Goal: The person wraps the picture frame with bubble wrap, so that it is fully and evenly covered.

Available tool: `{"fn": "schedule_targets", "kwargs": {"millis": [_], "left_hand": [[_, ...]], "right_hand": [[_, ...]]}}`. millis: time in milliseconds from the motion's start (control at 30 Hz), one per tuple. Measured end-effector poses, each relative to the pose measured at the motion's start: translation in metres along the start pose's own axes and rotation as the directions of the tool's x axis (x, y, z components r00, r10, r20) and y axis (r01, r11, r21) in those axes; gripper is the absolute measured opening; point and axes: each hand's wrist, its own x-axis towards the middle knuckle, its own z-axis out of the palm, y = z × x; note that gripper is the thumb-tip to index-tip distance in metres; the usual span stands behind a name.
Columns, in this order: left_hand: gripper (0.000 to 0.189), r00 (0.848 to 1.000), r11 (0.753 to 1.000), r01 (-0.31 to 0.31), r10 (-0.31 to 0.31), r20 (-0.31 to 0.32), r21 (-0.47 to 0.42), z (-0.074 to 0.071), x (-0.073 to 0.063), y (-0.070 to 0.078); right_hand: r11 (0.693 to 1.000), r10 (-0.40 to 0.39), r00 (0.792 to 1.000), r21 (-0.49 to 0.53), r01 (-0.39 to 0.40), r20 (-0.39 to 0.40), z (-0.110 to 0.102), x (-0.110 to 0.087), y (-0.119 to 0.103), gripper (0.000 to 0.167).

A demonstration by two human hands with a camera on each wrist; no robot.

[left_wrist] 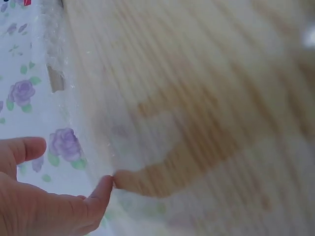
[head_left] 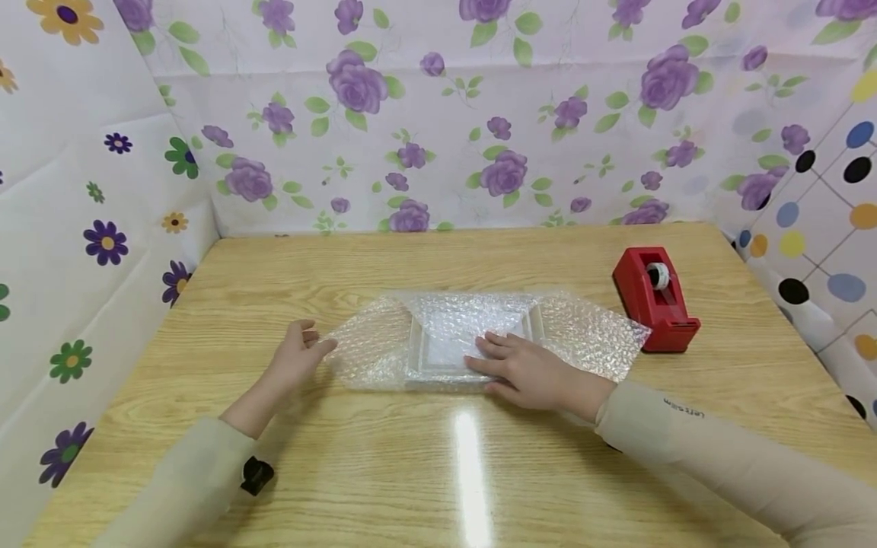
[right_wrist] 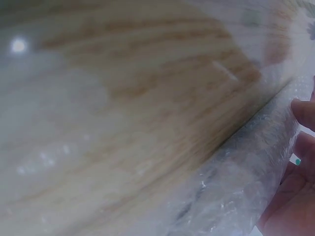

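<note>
A flat rectangular frame (head_left: 448, 346) with a pale face and light border lies in the middle of the table under bubble wrap (head_left: 596, 335). The clear wrap folds over it and spreads past both its ends in pointed flaps. My right hand (head_left: 524, 371) rests on the wrapped frame, fingers spread over its near right part. Beside the left flap is my left hand (head_left: 296, 358), thumb and fingers apart, with its thumb tip right at the flap's edge. In the left wrist view, the left hand (left_wrist: 54, 196) shows nothing between its digits.
A red tape dispenser (head_left: 654, 297) with a tape roll stands at the right, close to the right flap's tip. Flowered sheets (head_left: 425, 114) rise behind the wooden table (head_left: 384, 464) and along its sides. A small black device (head_left: 256, 476) sits at the left sleeve.
</note>
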Motion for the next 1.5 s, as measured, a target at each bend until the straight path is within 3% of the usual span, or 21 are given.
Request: {"fn": "schedule_targets", "kwargs": {"millis": [67, 133, 200, 367, 567, 733, 833, 1000, 1067, 1133, 1300, 1367, 1500], "left_hand": [[0.071, 0.999, 0.994, 0.047, -0.047, 0.004, -0.102, 0.001, 0.000, 0.000], [0.070, 0.996, 0.971, 0.093, -0.092, 0.014, -0.220, 0.002, -0.001, -0.001], [0.071, 0.990, 0.923, 0.139, -0.136, 0.033, -0.359, 0.003, -0.001, -0.002], [0.065, 0.983, 0.809, 0.181, -0.168, 0.075, -0.559, 0.009, -0.004, -0.006], [0.025, 0.982, 0.756, 0.188, -0.126, 0.144, -0.626, 0.027, -0.014, -0.007], [0.039, 0.982, 0.723, 0.171, -0.068, 0.178, -0.670, 0.044, -0.020, -0.007], [0.045, 0.986, 0.692, 0.152, -0.052, 0.161, -0.706, 0.053, -0.022, -0.007], [0.041, 0.991, 0.649, 0.129, -0.105, 0.080, -0.750, 0.071, -0.027, -0.002], [0.035, 0.991, 0.647, 0.116, -0.127, 0.044, -0.754, 0.078, -0.028, 0.001], [0.032, 0.991, 0.662, 0.094, -0.134, 0.006, -0.744, 0.084, -0.027, 0.004], [0.043, 0.994, 0.769, 0.010, -0.078, -0.079, -0.640, 0.094, -0.023, 0.010], [0.053, 0.996, 0.793, -0.011, -0.047, -0.080, -0.610, 0.096, -0.022, 0.011], [0.063, 0.999, 0.785, -0.024, 0.002, -0.035, -0.620, 0.097, -0.023, 0.013]], "right_hand": [[1.000, -0.001, 1.000, -0.001, 0.001, -0.002, 0.000, 0.000, 0.000, 0.046], [1.000, -0.005, 1.000, -0.005, 0.005, -0.008, 0.000, 0.000, 0.000, 0.046], [1.000, -0.011, 1.000, -0.011, 0.011, -0.013, 0.001, 0.000, 0.000, 0.045], [1.000, -0.015, 1.000, -0.012, 0.014, -0.014, 0.000, 0.000, 0.000, 0.046], [1.000, -0.005, 1.000, -0.004, 0.005, -0.011, 0.000, 0.000, 0.001, 0.045], [1.000, 0.002, 1.000, 0.000, -0.002, 0.002, 0.000, 0.000, 0.000, 0.045], [1.000, 0.009, 1.000, 0.002, -0.009, 0.014, 0.000, 0.001, 0.000, 0.045], [1.000, 0.017, 1.000, 0.004, -0.017, 0.025, 0.000, 0.000, 0.000, 0.045], [1.000, 0.020, 0.999, 0.005, -0.020, 0.027, -0.001, -0.001, 0.000, 0.046], [1.000, 0.020, 0.999, 0.007, -0.021, 0.026, -0.001, -0.001, 0.001, 0.046], [1.000, 0.018, 1.000, 0.015, -0.018, 0.023, -0.001, -0.001, 0.001, 0.046], [1.000, 0.017, 1.000, 0.017, -0.018, 0.024, 0.000, -0.001, 0.001, 0.046], [0.999, 0.026, 0.999, 0.024, -0.027, 0.034, 0.000, -0.001, 0.000, 0.046]]}}
